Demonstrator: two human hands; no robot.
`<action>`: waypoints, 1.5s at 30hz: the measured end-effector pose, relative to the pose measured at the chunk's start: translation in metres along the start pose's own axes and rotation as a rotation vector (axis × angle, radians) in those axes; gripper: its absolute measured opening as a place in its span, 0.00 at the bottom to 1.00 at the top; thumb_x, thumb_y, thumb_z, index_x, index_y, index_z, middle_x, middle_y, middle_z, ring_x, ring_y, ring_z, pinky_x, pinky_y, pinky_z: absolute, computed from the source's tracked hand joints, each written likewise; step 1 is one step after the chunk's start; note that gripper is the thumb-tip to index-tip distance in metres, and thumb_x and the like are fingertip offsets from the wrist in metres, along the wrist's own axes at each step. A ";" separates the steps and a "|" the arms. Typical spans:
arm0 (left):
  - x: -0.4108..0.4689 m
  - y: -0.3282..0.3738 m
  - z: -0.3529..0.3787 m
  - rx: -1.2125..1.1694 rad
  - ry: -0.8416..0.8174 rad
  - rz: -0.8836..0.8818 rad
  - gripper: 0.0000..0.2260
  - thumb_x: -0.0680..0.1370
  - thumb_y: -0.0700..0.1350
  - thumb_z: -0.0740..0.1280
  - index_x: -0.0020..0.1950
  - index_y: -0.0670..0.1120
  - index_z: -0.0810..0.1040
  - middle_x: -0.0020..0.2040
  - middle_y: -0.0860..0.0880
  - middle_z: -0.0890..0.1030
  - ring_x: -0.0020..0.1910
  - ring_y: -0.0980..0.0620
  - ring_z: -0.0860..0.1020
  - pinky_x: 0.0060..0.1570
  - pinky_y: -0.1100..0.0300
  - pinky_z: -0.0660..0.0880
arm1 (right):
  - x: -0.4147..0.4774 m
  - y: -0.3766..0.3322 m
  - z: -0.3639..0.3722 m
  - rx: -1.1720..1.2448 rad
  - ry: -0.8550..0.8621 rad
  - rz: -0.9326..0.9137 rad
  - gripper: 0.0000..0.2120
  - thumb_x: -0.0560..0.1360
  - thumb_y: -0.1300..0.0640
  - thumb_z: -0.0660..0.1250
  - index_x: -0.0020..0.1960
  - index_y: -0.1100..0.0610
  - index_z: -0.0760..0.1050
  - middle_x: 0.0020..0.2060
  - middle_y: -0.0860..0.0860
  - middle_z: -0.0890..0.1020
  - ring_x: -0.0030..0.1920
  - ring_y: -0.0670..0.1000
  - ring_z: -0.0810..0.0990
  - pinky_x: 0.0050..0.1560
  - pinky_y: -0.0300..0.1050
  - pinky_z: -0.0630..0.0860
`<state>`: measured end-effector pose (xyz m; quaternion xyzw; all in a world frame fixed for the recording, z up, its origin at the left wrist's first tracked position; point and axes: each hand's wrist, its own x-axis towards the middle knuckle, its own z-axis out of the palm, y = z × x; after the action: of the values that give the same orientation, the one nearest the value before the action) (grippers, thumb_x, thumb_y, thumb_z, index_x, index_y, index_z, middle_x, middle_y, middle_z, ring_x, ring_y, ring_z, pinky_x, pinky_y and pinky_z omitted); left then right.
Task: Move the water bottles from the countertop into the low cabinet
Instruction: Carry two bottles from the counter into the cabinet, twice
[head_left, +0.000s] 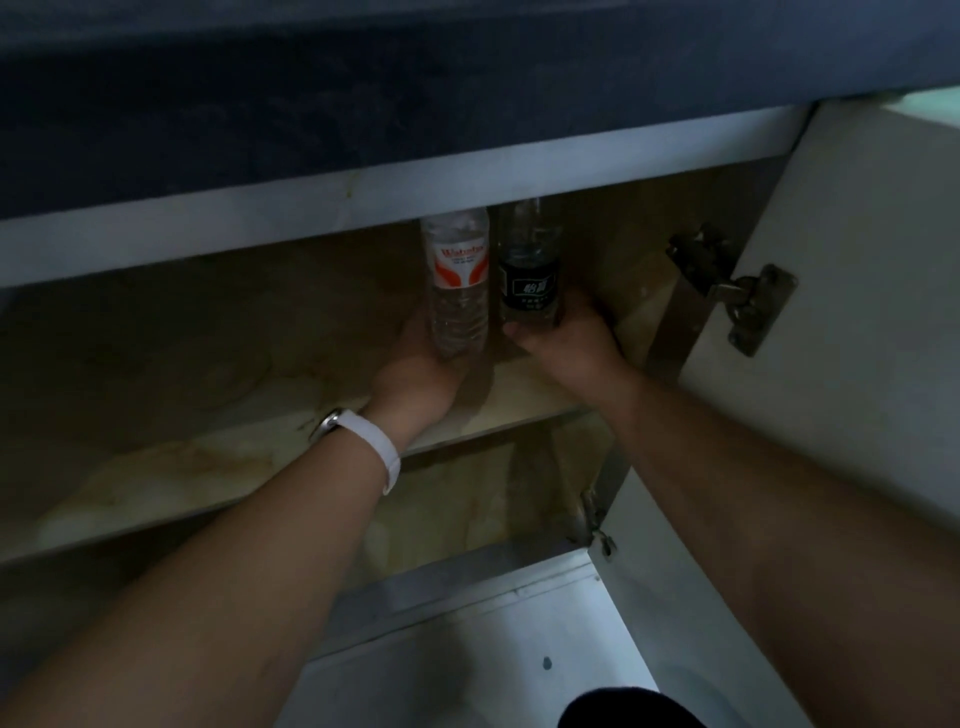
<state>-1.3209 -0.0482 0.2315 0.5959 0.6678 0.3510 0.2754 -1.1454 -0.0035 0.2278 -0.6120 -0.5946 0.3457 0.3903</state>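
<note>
Head view: both water bottles are inside the low cabinet, at 12 o'clock on the upper shelf (208, 457), each held in a hand.
The left hand (415, 364) curls round the base of the red-label bottle (457, 275). The right hand (566, 338) grips the black-label bottle (530, 275) low, just beside it at 3 o'clock. Both stand upright. Risk: they are tall and narrow, so letting go before the bases sit flat, or a knuckle catching on the way out, could tip one into the other.
</note>
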 end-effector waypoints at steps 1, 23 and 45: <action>-0.008 -0.003 -0.004 0.032 -0.017 -0.004 0.28 0.78 0.56 0.69 0.76 0.58 0.63 0.71 0.51 0.75 0.68 0.45 0.75 0.65 0.53 0.70 | -0.006 -0.001 -0.002 0.005 0.016 0.002 0.33 0.67 0.44 0.77 0.69 0.50 0.71 0.64 0.48 0.79 0.64 0.51 0.77 0.61 0.45 0.73; -0.194 0.060 -0.130 0.786 -0.121 0.372 0.22 0.74 0.55 0.65 0.66 0.47 0.79 0.64 0.41 0.78 0.63 0.41 0.72 0.61 0.45 0.71 | -0.213 -0.102 -0.096 -0.888 -0.177 -0.331 0.25 0.74 0.40 0.58 0.63 0.55 0.76 0.60 0.54 0.78 0.60 0.58 0.74 0.56 0.52 0.73; -0.309 0.416 -0.290 0.729 -0.264 0.624 0.22 0.80 0.58 0.58 0.72 0.52 0.74 0.71 0.47 0.76 0.71 0.45 0.72 0.66 0.48 0.69 | -0.365 -0.396 -0.386 -1.044 -0.189 -0.306 0.24 0.75 0.39 0.57 0.64 0.51 0.74 0.58 0.51 0.80 0.59 0.58 0.78 0.62 0.54 0.74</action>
<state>-1.2555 -0.3764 0.7213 0.8642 0.4961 0.0821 0.0132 -1.0041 -0.3980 0.7409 -0.5973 -0.8016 -0.0022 0.0256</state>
